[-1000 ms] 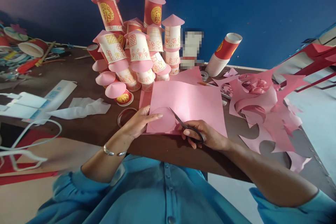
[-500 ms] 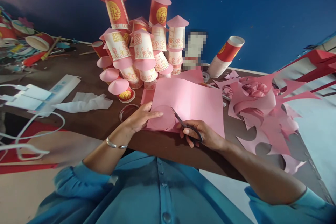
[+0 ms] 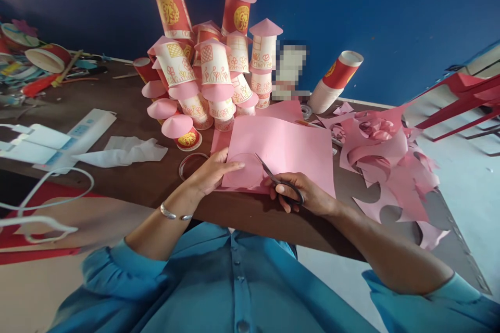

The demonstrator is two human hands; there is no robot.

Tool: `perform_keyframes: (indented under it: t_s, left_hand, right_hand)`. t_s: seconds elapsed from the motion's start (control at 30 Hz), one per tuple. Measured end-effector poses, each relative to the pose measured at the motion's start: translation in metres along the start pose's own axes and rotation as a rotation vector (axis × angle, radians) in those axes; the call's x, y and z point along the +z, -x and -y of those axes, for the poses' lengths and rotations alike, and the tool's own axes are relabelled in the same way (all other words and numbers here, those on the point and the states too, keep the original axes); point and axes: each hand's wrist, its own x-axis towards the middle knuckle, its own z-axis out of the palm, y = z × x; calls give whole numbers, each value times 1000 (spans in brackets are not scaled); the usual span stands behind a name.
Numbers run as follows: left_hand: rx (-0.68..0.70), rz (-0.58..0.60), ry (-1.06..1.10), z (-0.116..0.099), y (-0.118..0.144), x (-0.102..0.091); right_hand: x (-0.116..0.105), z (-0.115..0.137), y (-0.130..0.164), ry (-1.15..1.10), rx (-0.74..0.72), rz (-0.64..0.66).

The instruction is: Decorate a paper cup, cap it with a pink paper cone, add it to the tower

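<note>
A pink paper sheet (image 3: 289, 151) lies on the brown table (image 3: 117, 182) near its front edge, with a circle outlined at its lower left corner. My left hand (image 3: 211, 171) presses flat on that corner, fingers resting on the circle. My right hand (image 3: 302, 195) grips dark scissors (image 3: 273, 177) whose blades point up and left along the circle's right edge.
A pile of decorated paper cups with pink cone roofs (image 3: 211, 73) stands behind the sheet. A leaning cup stack (image 3: 334, 83) is at the back right. Cut pink scraps (image 3: 390, 166) cover the right side. White tissue (image 3: 125, 151), a white box (image 3: 78, 135) and a clear ring (image 3: 191, 164) lie left.
The view has shifted slightly. Both hands stay on the sheet; the scissors have edged a little along the circle's edge.
</note>
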Motion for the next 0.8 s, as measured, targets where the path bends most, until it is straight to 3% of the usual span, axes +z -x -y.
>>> perform_keyframes:
  t_s: [0.8]
  left_hand:
    - [-33, 18, 29, -4, 3, 4]
  right_hand:
    - [1, -2, 3, -20, 16, -1]
